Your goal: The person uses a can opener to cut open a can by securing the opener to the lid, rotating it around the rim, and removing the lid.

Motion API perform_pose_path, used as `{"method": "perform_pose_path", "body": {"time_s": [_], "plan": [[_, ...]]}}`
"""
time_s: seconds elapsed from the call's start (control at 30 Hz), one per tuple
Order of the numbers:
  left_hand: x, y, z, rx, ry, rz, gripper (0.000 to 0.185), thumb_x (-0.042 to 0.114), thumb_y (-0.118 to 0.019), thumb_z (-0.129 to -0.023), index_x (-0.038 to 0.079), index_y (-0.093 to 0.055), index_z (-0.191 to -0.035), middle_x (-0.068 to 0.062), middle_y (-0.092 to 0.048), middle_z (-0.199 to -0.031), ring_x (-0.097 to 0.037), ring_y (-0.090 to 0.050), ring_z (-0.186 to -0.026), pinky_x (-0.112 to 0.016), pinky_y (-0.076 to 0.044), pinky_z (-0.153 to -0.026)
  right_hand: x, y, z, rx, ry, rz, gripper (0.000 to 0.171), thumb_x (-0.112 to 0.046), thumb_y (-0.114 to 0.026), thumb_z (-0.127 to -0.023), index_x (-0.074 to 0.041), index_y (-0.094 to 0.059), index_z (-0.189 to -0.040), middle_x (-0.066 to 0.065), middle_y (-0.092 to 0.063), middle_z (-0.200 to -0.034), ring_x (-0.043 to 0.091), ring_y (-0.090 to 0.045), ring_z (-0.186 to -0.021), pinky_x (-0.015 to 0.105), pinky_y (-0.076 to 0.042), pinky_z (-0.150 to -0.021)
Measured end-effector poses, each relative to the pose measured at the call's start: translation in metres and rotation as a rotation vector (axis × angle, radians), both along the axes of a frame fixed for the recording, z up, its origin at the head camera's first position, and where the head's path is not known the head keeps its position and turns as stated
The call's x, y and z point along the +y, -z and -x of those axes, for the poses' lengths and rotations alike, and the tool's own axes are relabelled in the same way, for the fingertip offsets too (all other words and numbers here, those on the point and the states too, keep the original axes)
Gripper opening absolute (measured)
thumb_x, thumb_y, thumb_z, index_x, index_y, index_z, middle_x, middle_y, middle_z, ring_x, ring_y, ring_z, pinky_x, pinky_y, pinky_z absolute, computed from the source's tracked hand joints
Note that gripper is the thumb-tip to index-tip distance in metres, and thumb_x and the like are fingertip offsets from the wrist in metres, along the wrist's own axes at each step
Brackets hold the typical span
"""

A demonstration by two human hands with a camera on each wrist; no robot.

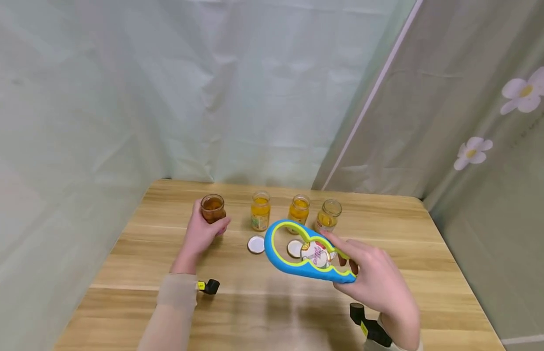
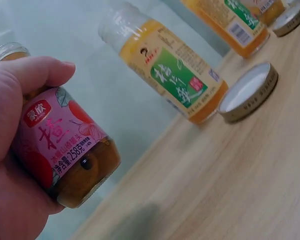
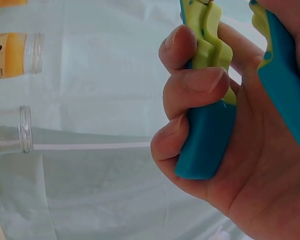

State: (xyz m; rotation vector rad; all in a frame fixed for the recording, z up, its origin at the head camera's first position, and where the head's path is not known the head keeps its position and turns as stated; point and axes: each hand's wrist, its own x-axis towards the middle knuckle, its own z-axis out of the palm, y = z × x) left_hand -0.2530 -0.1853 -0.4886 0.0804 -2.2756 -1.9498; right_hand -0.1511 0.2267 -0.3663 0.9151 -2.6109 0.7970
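Note:
My left hand (image 1: 200, 233) grips a small open jar of brown preserve (image 1: 212, 208) standing on the wooden table (image 1: 166, 253); the left wrist view shows its pink label (image 2: 55, 145) under my thumb. My right hand (image 1: 377, 282) holds a blue and yellow-green jar opener (image 1: 298, 253) by its narrow end, raised above the table. A patterned lid (image 1: 316, 253) sits caught in one of the opener's rings. In the right wrist view my fingers (image 3: 190, 85) curl round the opener's handle (image 3: 207, 135).
Three open jars with yellow contents (image 1: 260, 210), (image 1: 298, 210), (image 1: 329, 214) stand in a row at the back. Two loose lids (image 1: 256, 244), (image 1: 294, 248) lie inner side up in front of them. Pale curtains close off the back and sides.

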Motion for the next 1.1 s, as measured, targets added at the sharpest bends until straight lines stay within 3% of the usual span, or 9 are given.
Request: {"method": "perform_pose_path", "body": {"time_s": [0.13,0.3,0.4,0.57,0.73,0.93,1.1], "plan": [[0.002,-0.003,0.003,-0.008,-0.006,0.019,0.07,0.011,-0.082,-0.095,0.005,-0.031,-0.143,-0.02,-0.063,-0.111,-0.019,-0.065,-0.074,-0.025,-0.055,-0.068,0.003,0.002,-0.001,-0.011,0.015,-0.005,0.094,-0.005,-0.089,-0.069,-0.035,-0.059,-0.153,-0.02,-0.054,-0.084,0.0,-0.047,-0.066,0.021,-0.039,-0.052],[0.003,-0.014,0.004,-0.01,-0.017,0.043,0.069,0.015,-0.08,-0.098,0.003,-0.029,-0.142,-0.019,-0.062,-0.116,-0.017,-0.063,-0.082,-0.023,-0.051,-0.077,0.003,0.002,0.002,-0.005,0.006,-0.015,0.093,-0.008,-0.089,-0.07,-0.035,-0.059,-0.154,-0.02,-0.054,-0.085,0.001,-0.049,-0.067,0.021,-0.04,-0.053],[0.0,-0.012,0.009,-0.023,-0.013,0.022,0.069,0.015,-0.079,-0.098,0.003,-0.028,-0.143,-0.022,-0.06,-0.12,-0.02,-0.061,-0.088,-0.023,-0.052,-0.077,0.003,0.002,0.004,-0.008,-0.004,-0.018,0.092,-0.009,-0.09,-0.07,-0.033,-0.059,-0.154,-0.021,-0.054,-0.086,0.001,-0.049,-0.068,0.021,-0.04,-0.054],[-0.006,0.004,0.02,-0.04,-0.006,-0.014,0.07,0.012,-0.078,-0.099,0.005,-0.027,-0.146,-0.022,-0.057,-0.129,-0.02,-0.06,-0.1,-0.021,-0.055,-0.077,0.003,0.001,0.006,-0.017,0.0,-0.021,0.095,-0.007,-0.09,-0.069,-0.035,-0.058,-0.155,-0.021,-0.054,-0.085,0.001,-0.048,-0.067,0.021,-0.04,-0.053],[-0.014,0.027,0.033,-0.029,-0.02,-0.123,0.068,0.009,-0.077,-0.099,0.01,-0.027,-0.145,-0.018,-0.058,-0.126,-0.014,-0.066,-0.095,-0.021,-0.058,-0.077,0.002,0.0,0.006,-0.008,0.002,-0.023,0.092,-0.009,-0.09,-0.071,-0.032,-0.059,-0.154,-0.02,-0.054,-0.086,0.002,-0.048,-0.067,0.021,-0.04,-0.053],[-0.018,0.033,0.035,-0.038,-0.036,-0.121,0.074,0.015,-0.079,-0.099,0.011,-0.024,-0.149,-0.017,-0.053,-0.136,-0.016,-0.062,-0.108,-0.021,-0.058,-0.083,0.002,0.0,0.006,-0.019,0.006,-0.018,0.093,-0.009,-0.09,-0.07,-0.033,-0.059,-0.154,-0.021,-0.054,-0.086,0.001,-0.049,-0.069,0.022,-0.041,-0.054],[-0.019,0.035,0.033,-0.034,-0.056,-0.083,0.078,0.017,-0.081,-0.098,0.009,-0.025,-0.151,-0.018,-0.049,-0.147,-0.022,-0.053,-0.127,-0.026,-0.046,-0.103,0.001,0.001,0.004,-0.027,0.01,-0.017,0.095,-0.009,-0.091,-0.07,-0.036,-0.057,-0.155,-0.02,-0.054,-0.086,0.0,-0.049,-0.07,0.022,-0.041,-0.054]]}}
